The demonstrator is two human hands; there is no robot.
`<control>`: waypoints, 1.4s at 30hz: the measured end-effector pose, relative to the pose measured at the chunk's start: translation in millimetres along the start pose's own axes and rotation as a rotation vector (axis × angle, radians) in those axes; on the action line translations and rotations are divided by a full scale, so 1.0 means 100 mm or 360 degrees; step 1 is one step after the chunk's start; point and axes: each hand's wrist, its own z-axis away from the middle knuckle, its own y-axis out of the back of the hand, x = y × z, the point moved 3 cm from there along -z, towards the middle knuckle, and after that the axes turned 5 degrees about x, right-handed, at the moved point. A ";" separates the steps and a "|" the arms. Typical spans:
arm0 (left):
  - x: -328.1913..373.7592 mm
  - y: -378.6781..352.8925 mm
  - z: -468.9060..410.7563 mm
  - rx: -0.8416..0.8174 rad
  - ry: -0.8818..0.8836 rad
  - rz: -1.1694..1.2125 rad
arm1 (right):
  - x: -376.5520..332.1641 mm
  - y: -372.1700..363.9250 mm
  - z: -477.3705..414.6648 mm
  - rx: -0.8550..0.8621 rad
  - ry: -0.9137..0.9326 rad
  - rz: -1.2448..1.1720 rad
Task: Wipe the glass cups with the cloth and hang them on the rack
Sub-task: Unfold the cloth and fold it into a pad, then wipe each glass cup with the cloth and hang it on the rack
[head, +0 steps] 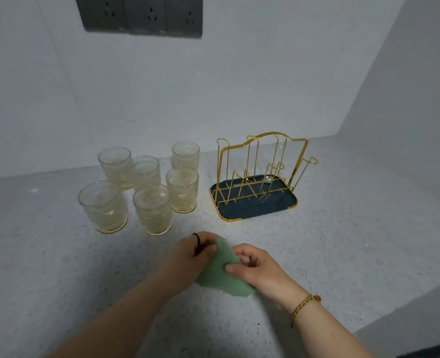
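As we look down, our two hands meet right in front of us over the green cloth (217, 267). Our left hand (188, 257) pinches its upper corner between thumb and fingers, with a dark band (197, 244) looped round one finger. Our right hand (263, 272), a gold bracelet (304, 304) at the wrist, presses its thumb on the cloth's right side, the fingers curled in behind. So both hands are closed on the cloth, which spreads down between them. Whether its lower edge touches the speckled countertop (343, 254) or hangs just above it, we cannot tell. Moving out past the hands and to the left, six patterned glass cups (153, 209) stand upright on the counter in a loose cluster, mouths up, all well clear of our fingers. Right of them, set apart from the cluster, the gold wire rack (259, 177) stands on its dark base (255, 209). Furthest back, high on the grey wall, runs a row of dark sockets (138, 15).
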 end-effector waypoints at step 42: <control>-0.71 0.87 -0.41 0.0885 0.0575 0.0228 | -0.16 -0.33 -0.65 0.0751 -0.0049 -0.0556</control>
